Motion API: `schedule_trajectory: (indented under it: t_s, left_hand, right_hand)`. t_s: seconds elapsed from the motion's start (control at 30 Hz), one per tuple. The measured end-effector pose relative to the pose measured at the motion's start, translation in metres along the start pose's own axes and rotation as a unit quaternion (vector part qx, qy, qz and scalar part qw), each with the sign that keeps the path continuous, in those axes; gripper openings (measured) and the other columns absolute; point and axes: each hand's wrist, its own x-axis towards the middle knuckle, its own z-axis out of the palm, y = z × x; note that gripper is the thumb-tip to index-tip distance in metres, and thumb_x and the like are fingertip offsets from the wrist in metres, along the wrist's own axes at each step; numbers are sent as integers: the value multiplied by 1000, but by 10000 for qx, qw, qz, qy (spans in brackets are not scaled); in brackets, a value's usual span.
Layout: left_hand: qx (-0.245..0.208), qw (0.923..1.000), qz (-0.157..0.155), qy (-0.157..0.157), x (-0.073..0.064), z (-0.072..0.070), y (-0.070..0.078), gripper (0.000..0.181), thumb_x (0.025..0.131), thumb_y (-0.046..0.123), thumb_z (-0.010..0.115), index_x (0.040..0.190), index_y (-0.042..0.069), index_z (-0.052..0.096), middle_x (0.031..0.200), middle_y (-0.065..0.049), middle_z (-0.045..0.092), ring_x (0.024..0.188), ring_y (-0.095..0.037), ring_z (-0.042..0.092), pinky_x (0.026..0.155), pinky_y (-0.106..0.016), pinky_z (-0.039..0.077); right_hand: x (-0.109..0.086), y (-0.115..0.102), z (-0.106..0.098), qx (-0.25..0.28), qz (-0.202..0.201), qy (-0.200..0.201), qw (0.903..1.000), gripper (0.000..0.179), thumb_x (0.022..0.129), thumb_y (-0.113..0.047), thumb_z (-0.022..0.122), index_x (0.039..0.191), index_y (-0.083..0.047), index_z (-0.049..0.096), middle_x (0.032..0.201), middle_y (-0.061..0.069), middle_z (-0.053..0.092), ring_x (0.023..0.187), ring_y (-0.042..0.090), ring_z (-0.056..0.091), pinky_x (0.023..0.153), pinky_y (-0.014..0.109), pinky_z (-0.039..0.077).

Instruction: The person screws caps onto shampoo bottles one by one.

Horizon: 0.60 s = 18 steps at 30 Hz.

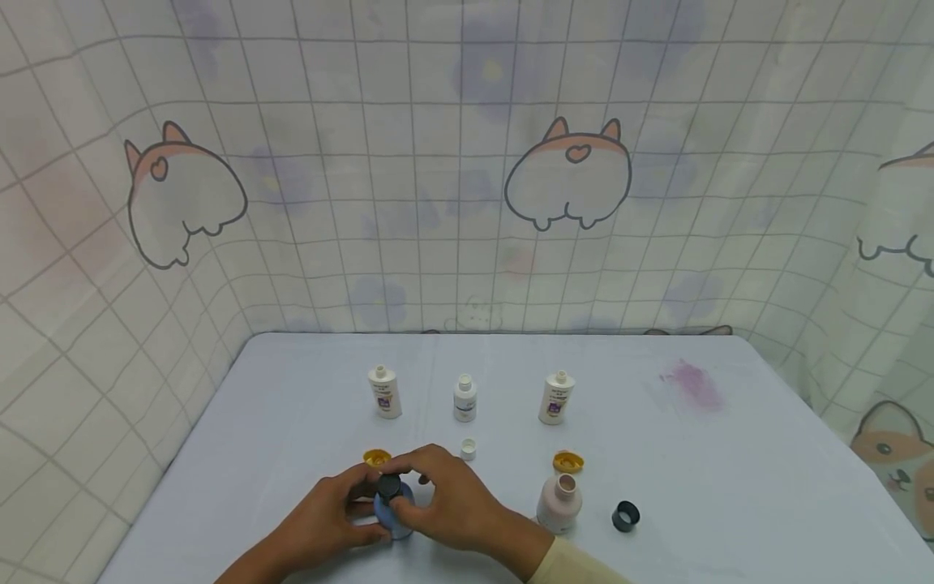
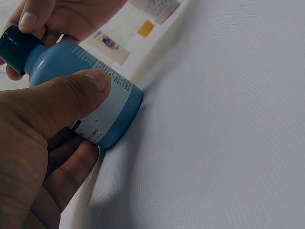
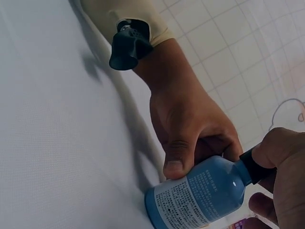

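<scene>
A blue bottle (image 1: 383, 515) with a printed white label stands on the white table near its front. My left hand (image 1: 328, 515) grips the body of that bottle, thumb on one side and fingers on the other. At the top, my right hand (image 1: 463, 503) pinches the black cap (image 1: 389, 485) between thumb and fingers. The right wrist view shows the cap (image 3: 255, 167) on the bottle's neck. Just right of my right wrist is an uncapped pale pink bottle (image 1: 559, 507), and a loose black cap (image 1: 625, 517) lies beside it.
Farther back stand two white bottles (image 1: 384, 393) (image 1: 557, 398) with purple labels and a smaller white bottle (image 1: 464, 399) between them. In front lie a small white cap (image 1: 469, 448) and two yellow caps (image 1: 376, 457) (image 1: 567, 462). A patterned curtain (image 1: 438, 203) hangs behind the table.
</scene>
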Motion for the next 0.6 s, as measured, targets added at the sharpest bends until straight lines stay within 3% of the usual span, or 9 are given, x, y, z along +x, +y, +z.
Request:
schedule_trajectory:
  t_s: [0.27,0.5,0.6]
  left_hand:
    - [-5,10000,89,-17,0,0,-2,59,77,28,93,120,8,58,127,-14,63,113,-28,69,89,-28,59]
    - [-3,9999,125,-9,0,0,-2,61,77,28,93,122,6,58,126,-13,63,114,-29,68,89,-28,59]
    - [-8,9999,109,1,0,1,-2,64,77,28,93,124,5,57,128,-15,62,115,-30,67,89,-28,59]
  right_hand:
    - [2,-1,1,-60,361,132,9992,35,93,-29,79,125,-26,65,120,-19,61,108,1,55,89,21,53]
    - [1,0,-1,-29,-70,25,10000,45,95,-25,77,137,-19,60,134,-13,59,119,6,54,94,22,53]
    - [0,0,-2,-28,-131,-62,9999,45,97,-20,73,140,-22,59,134,-12,59,117,5,56,94,22,53]
